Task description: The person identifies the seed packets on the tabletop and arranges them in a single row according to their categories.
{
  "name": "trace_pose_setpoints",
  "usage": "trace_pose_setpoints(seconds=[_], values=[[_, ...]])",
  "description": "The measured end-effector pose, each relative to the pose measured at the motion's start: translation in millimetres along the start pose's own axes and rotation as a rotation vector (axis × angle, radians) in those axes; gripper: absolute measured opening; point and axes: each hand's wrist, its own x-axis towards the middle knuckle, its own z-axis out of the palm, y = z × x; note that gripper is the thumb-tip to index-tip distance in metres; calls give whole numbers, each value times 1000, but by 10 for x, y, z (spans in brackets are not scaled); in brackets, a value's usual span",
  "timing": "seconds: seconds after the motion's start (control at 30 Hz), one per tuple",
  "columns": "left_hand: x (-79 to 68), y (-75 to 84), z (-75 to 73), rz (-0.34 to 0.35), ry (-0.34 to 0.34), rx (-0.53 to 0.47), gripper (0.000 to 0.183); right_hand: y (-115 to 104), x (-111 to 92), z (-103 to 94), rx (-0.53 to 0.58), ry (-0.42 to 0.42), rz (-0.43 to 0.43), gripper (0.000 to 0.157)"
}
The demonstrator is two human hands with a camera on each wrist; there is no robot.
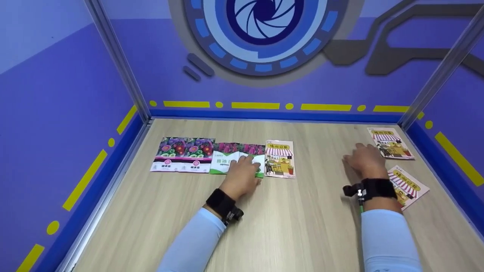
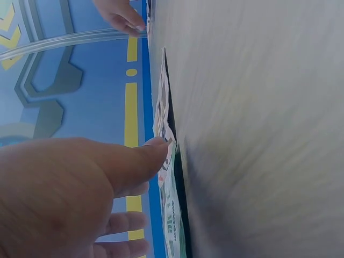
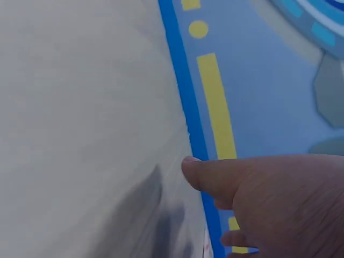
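My left hand lies over the green-and-white packets, which have magenta flowers along their tops, and covers part of them. In the left wrist view its thumb is by the packet edges, with the other fingers fairly straight. Directly right of that hand lies a pink packet with a striped awning picture. My right hand is beside another pink packet at the back right, its fingers loosely bent and nothing visible in them. A third pink packet lies tilted, partly hidden by the right wrist.
Two purple-flower packets lie side by side at the left end of the row. The wooden table meets a blue back wall and side walls. Black camera straps are worn on both wrists.
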Motion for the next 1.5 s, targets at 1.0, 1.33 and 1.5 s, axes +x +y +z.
trace_pose_setpoints(seconds=[1.0, 1.33, 1.5], values=[[-46, 77, -14, 104, -65, -121, 62, 195, 159, 26, -9, -116, 116, 91], [-72, 80, -11, 105, -72, -132, 60, -185, 216, 197, 43, -48, 129, 68], [-70, 87, -29, 106, -68, -129, 61, -338, 151, 212, 48, -10, 65, 41]])
